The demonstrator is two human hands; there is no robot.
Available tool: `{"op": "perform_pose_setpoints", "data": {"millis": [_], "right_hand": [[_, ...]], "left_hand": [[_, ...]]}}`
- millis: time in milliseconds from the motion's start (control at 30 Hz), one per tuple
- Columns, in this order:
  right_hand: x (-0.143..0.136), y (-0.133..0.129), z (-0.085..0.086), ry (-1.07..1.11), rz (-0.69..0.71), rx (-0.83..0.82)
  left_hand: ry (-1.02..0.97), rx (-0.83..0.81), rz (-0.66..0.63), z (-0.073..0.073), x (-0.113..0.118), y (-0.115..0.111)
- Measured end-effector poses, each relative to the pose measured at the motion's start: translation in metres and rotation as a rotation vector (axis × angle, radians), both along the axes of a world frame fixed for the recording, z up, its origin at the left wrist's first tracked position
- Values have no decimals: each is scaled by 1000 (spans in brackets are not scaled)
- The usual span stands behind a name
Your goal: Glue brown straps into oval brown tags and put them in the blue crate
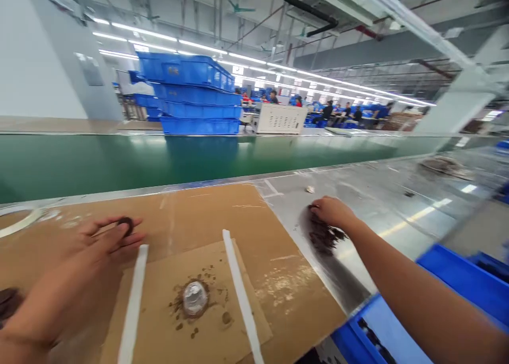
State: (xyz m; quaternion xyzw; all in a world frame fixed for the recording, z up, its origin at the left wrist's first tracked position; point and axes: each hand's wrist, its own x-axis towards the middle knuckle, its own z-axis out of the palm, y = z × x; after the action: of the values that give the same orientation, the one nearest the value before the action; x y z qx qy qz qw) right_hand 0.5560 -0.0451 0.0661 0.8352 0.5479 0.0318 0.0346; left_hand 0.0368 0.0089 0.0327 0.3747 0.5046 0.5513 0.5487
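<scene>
My left hand (101, 242) is over the left part of the brown cardboard (207, 210), its thumb and fingers pinching a small dark ring (125, 225). On the metal tabletop (358, 194) to the right, my right hand (330, 213) reaches into a pile of dark brown pieces (324, 235); its fingertips are partly hidden there. Between the hands lies a smaller cardboard sheet (159, 311) with two white tape strips. A round silvery disc (195, 299) sits on it, ringed by dark stains.
Blue bins (397, 327) stand at the lower right. A green conveyor belt (119, 162) crosses behind the cardboard. Beyond it are stacked blue crates (199, 109) and a pale metal box (280, 119). Several people sit far back. Dark material (8, 303) lies at the left edge.
</scene>
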Motion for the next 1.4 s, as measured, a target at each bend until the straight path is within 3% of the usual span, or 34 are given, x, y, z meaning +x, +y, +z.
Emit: {"op": "perform_pose_setpoints", "data": {"millis": [100,167,267,433,500,600,700,867,1067,1233,1400], "right_hand": [[4,14,6,28,39,-30],[2,30,13,75,56,18],[-22,54,25,175,88,150],[-115,66,42,414,198,280],[-158,64,47,561,304,362],[-210,57,49,929,528,497],[-239,51,41,1259,624,485],[-255,38,20,1495,724,234],[-271,23,14,1398,820,200],[-278,21,11,1432,838,121],[-279,23,5,1565,711,83]], "left_hand": [[-156,46,-122,7,9,-6],[-184,24,-132,10,10,-6],[-228,-13,-149,13,10,-6],[-234,0,-179,15,15,-11],[-221,-4,-183,14,17,-12],[-182,11,-211,11,20,-12],[-118,64,-254,9,24,-14],[-144,49,-318,10,36,-22],[-159,73,-396,16,47,-34],[-157,25,-296,15,48,-35],[-161,73,-232,14,51,-35]]}}
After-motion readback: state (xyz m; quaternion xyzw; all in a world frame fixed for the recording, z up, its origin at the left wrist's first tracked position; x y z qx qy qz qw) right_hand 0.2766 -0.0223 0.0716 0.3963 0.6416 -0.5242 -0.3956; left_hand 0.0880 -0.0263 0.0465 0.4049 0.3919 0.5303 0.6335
